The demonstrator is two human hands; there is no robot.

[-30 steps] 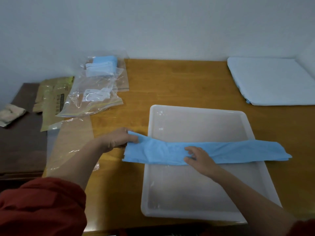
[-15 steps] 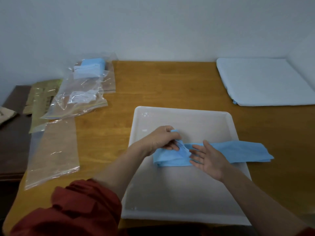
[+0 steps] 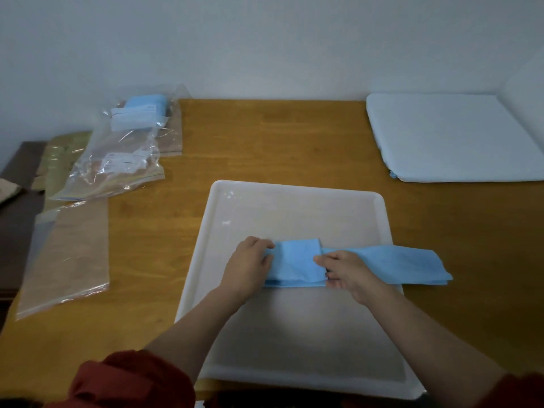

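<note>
While the fold is in hand: blue cloth (image 3: 297, 260) lies across the middle of the white tray (image 3: 294, 381), its left end doubled over and its right tail past the tray's right edge.
Left hand (image 3: 250, 266): fingers curled round the folded end.
Right hand (image 3: 347, 270): thumb and fingers pinch the flap's free edge.
Next, judged: bring the tail over, edges square, and press the crease.
Tabletop (image 3: 265, 142), far left corner: clear plastic bags (image 3: 117, 166).
Far right corner: white pad (image 3: 450, 136).

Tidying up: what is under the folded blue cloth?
The shallow white plastic tray, on the wooden table. The left hand and right hand grip the folded blue cloth; its inner layers are hidden.
</note>
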